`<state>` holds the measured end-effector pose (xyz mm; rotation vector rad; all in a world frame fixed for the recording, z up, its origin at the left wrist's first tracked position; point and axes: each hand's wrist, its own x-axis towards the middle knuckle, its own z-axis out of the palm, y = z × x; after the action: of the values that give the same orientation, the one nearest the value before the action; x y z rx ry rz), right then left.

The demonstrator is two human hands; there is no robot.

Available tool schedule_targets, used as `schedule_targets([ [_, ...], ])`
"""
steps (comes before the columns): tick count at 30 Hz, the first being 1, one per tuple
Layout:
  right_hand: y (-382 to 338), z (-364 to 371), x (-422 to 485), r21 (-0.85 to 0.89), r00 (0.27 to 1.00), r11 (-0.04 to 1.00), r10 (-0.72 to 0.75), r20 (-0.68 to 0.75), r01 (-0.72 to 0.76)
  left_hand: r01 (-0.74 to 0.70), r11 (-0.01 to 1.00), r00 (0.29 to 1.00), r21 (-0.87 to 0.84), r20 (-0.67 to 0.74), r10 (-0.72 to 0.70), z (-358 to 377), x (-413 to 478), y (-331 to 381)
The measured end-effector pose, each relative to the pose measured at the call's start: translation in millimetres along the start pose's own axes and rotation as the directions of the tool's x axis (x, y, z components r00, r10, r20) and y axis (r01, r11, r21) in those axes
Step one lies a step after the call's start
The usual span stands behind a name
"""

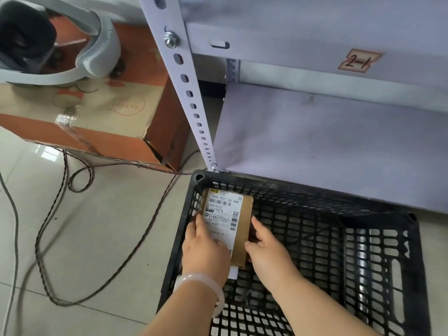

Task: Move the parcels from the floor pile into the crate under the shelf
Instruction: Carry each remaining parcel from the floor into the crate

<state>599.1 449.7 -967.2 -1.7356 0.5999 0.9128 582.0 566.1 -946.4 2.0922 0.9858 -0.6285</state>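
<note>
The parcel [243,215] lay inside the crate [378,263], in its far left corner, close against the left wall and just short of the far wall. Its long axis ran from the person toward the shelf [315,141], roughly parallel to the left wall of the crate. The printed label faced upward.

Both hands were on the near half of the parcel, so the bulk of it extended away from the grip toward the far wall. The left hand [203,247] rested flat on the label with fingers straight, along the left edge. The right hand [269,253] held the right edge, thumb on top and fingers turned down the side. Neither hand was clearly nearer; each covered its own side. Judged from this position, the coming move was a release and a withdrawal straight back toward the person, because the crate walls closed off the left and far sides.

Items not determinable:
- Whether the underside of the parcel was seated on the crate floor or was lifted slightly off it; the hands and the parcel covered the contact.
- The left thumb, which was hidden.
- The floor pile, which was out of view.
- The far part of the crate, which sat beneath the shelf edge.
</note>
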Motion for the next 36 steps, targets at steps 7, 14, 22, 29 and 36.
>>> schedule_targets([
  [7, -14.6, -14.5, -9.3, -0.01, 0.999, 1.0, 0.008, -0.044, -0.008, 0.026, 0.996, 0.999, -0.089, -0.019, -0.028, -11.0, -5.4, 3.7],
  [14, -36.9, -73.9, -64.0, -0.04, 0.993, 0.998, 0.044, -0.111, -0.049, 0.023, 0.996, 1.0, -0.086, 0.0, -0.023, -52.9, -54.4, 30.8],
  [22, -118.2, -159.8, -223.6, -0.07, 0.986, 0.998, -0.015, -0.165, 0.003, -0.116, 0.99, 0.991, -0.08, 0.059, 0.121, -142.6, -181.2, 118.5],
  [29, -179.0, -225.8, -388.0, 0.037, 0.935, 0.994, -0.08, -0.345, 0.099, -0.364, 0.922, 0.905, -0.134, 0.183, 0.384, -204.9, -320.9, 214.4],
  [36, -220.8, -307.6, -577.3, 0.079, 0.766, 0.962, -0.157, -0.623, 0.262, -0.643, 0.75, 0.699, -0.155, 0.28, 0.658, -246.9, -489.5, 302.4],
])
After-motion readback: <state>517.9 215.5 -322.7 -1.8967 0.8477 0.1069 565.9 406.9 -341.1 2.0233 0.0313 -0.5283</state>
